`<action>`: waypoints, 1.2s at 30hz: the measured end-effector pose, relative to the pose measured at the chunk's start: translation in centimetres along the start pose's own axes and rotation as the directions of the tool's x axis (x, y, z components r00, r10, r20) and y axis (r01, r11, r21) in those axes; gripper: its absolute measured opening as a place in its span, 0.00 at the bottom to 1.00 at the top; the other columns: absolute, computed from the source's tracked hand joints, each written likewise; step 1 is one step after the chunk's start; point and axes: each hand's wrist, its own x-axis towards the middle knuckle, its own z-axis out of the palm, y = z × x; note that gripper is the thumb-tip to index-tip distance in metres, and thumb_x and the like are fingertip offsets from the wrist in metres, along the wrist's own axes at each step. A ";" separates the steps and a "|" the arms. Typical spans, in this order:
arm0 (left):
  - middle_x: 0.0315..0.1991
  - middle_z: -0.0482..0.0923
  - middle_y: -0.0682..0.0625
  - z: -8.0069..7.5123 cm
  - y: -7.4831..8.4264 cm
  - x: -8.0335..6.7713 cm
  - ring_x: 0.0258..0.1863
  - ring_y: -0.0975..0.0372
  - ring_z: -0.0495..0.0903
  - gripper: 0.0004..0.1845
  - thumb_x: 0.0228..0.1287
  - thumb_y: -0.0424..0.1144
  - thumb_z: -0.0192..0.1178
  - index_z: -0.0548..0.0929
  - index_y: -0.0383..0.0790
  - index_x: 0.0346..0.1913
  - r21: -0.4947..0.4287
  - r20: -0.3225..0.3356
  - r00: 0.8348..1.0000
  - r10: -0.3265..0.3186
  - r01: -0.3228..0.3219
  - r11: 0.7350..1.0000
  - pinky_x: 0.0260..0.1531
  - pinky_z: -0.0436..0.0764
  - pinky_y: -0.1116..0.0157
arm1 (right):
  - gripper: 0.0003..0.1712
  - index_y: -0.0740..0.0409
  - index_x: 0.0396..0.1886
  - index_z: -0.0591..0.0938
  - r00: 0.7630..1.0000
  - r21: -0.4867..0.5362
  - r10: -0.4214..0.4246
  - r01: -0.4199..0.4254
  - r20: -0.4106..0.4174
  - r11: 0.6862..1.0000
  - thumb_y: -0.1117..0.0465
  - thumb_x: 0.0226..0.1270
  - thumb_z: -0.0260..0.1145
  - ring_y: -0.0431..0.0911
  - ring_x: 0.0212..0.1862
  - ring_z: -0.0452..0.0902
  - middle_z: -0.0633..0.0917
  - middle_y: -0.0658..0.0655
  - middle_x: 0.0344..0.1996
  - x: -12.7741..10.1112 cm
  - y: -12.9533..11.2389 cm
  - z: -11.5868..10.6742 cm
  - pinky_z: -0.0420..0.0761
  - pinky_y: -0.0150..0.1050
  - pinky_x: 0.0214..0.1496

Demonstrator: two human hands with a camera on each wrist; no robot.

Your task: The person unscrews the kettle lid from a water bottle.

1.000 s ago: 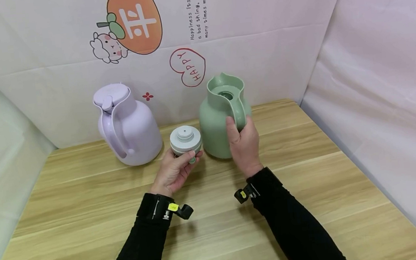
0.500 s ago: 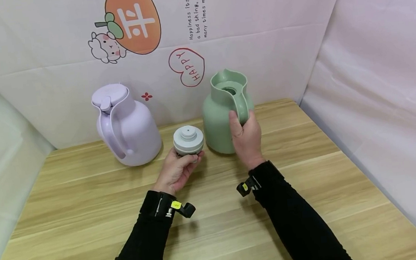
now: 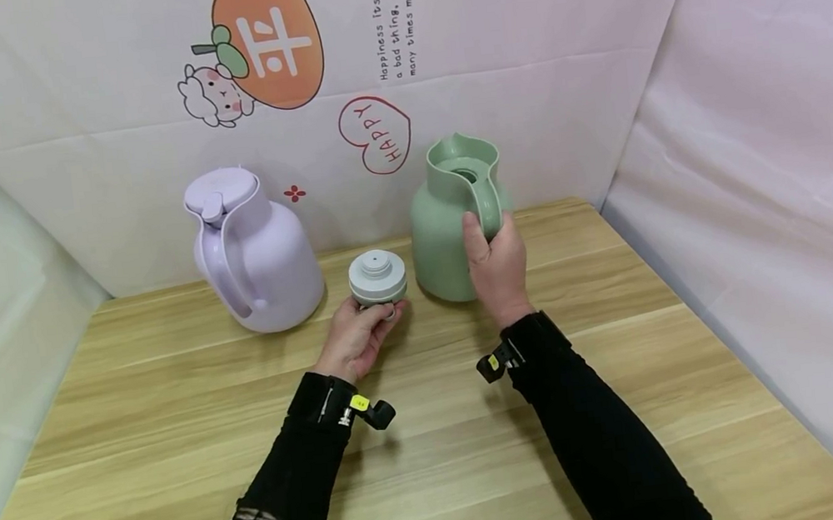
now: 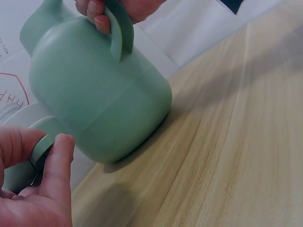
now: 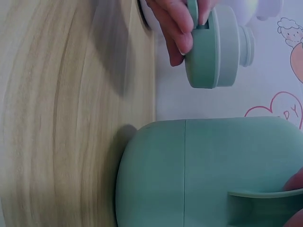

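Note:
My left hand (image 3: 355,339) pinches the green tab of a round lid (image 3: 377,275), held upside down above the table with its pale grey plug facing up. In the right wrist view the lid (image 5: 213,52) shows a green cap and a grey stepped stopper. My right hand (image 3: 498,269) grips the handle of a green thermos jug (image 3: 445,240), its fingers curled round it in the left wrist view. The jug (image 4: 94,85) stands upright with its spout pointing away, and its mouth is uncovered. Lid and jug are side by side, a small gap between them.
A lilac thermos jug (image 3: 277,261) with its lid on stands at the back left, handle toward me. Behind the wooden table (image 3: 436,459) hangs a white printed cloth (image 3: 521,99), and further cloth walls rise on both sides.
The green jug has shifted right and a little back, with my right hand on its handle. My left hand has moved slightly right, and the lid's tab has turned a little.

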 end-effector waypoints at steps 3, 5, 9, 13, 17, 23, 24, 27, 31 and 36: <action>0.71 0.68 0.35 0.0 -0.1 0.3 0.66 0.48 0.78 0.35 0.71 0.16 0.52 0.58 0.33 0.78 0.008 -0.021 1.000 0.000 0.000 1.000 0.59 0.82 0.68 | 0.31 0.70 0.54 0.76 1.000 -0.007 0.005 -0.005 0.002 1.000 0.43 0.79 0.57 0.55 0.49 0.81 0.84 0.67 0.46 0.2 0.0 -0.1 0.80 0.54 0.54; 0.71 0.68 0.35 0.1 -0.1 0.6 0.64 0.49 0.79 0.35 0.71 0.16 0.52 0.59 0.32 0.78 0.019 -0.034 0.999 0.002 -0.001 1.000 0.59 0.82 0.67 | 0.31 0.70 0.53 0.76 1.000 -0.005 0.010 -0.010 0.004 1.000 0.42 0.79 0.57 0.55 0.49 0.81 0.84 0.67 0.46 0.3 -0.1 -0.1 0.80 0.54 0.53; 0.71 0.69 0.35 0.2 0.0 1.1 0.68 0.47 0.75 0.34 0.71 0.18 0.54 0.59 0.31 0.78 0.070 -0.051 0.999 -0.004 0.007 0.998 0.58 0.82 0.68 | 0.31 0.70 0.52 0.76 1.000 -0.009 0.025 -0.025 0.004 1.000 0.42 0.78 0.57 0.54 0.48 0.80 0.83 0.65 0.43 0.5 0.0 -0.2 0.79 0.53 0.52; 0.69 0.71 0.35 0.5 0.0 1.6 0.68 0.46 0.75 0.33 0.72 0.20 0.55 0.61 0.31 0.77 0.107 -0.076 0.997 -0.019 0.027 0.994 0.55 0.83 0.70 | 0.32 0.69 0.53 0.76 0.999 -0.010 0.041 -0.041 0.010 0.999 0.41 0.79 0.57 0.53 0.49 0.80 0.83 0.64 0.44 0.8 0.2 -0.2 0.80 0.52 0.54; 0.65 0.74 0.36 0.8 0.1 2.2 0.63 0.49 0.79 0.30 0.72 0.21 0.57 0.64 0.30 0.74 0.126 -0.122 0.992 -0.032 0.047 0.991 0.51 0.85 0.70 | 0.32 0.69 0.54 0.76 0.999 -0.005 0.050 -0.050 0.016 0.999 0.40 0.79 0.56 0.52 0.51 0.81 0.84 0.64 0.47 1.0 0.3 -0.2 0.80 0.52 0.56; 0.59 0.77 0.38 0.9 0.0 3.2 0.53 0.54 0.83 0.29 0.71 0.23 0.60 0.67 0.30 0.72 0.175 -0.183 0.982 -0.045 0.077 0.982 0.41 0.85 0.74 | 0.32 0.68 0.56 0.76 0.998 -0.012 0.061 -0.061 0.008 0.998 0.41 0.79 0.57 0.52 0.52 0.80 0.84 0.65 0.48 1.2 0.5 -0.3 0.79 0.51 0.57; 0.59 0.77 0.38 0.9 0.0 3.4 0.52 0.55 0.83 0.28 0.71 0.23 0.60 0.68 0.30 0.72 0.183 -0.191 0.981 -0.045 0.081 0.980 0.40 0.85 0.74 | 0.32 0.68 0.56 0.76 0.998 -0.018 0.060 -0.060 0.005 0.998 0.41 0.79 0.57 0.53 0.52 0.80 0.84 0.65 0.48 1.3 0.5 -0.3 0.79 0.52 0.57; 0.59 0.78 0.38 0.9 0.0 3.8 0.47 0.58 0.83 0.27 0.71 0.25 0.61 0.69 0.29 0.71 0.205 -0.210 0.977 -0.043 0.086 0.975 0.38 0.83 0.76 | 0.32 0.69 0.56 0.76 0.998 -0.024 0.056 -0.056 0.001 0.998 0.42 0.79 0.57 0.53 0.52 0.80 0.84 0.65 0.48 1.4 0.6 -0.3 0.79 0.52 0.57; 0.61 0.76 0.38 1.0 0.0 4.3 0.50 0.56 0.82 0.28 0.72 0.25 0.61 0.68 0.29 0.71 0.206 -0.217 0.975 -0.040 0.086 0.975 0.39 0.84 0.76 | 0.31 0.69 0.56 0.76 0.999 -0.018 0.051 -0.051 0.000 0.999 0.42 0.79 0.57 0.54 0.52 0.80 0.84 0.66 0.48 1.4 0.7 -0.3 0.79 0.52 0.57; 0.64 0.75 0.38 1.1 -0.3 4.8 0.54 0.54 0.81 0.28 0.71 0.25 0.62 0.68 0.29 0.72 0.213 -0.232 0.972 -0.035 0.086 0.973 0.40 0.84 0.75 | 0.31 0.70 0.56 0.76 0.999 -0.015 0.048 -0.048 -0.003 0.999 0.42 0.79 0.57 0.54 0.52 0.80 0.84 0.66 0.48 1.6 0.9 -0.3 0.79 0.52 0.57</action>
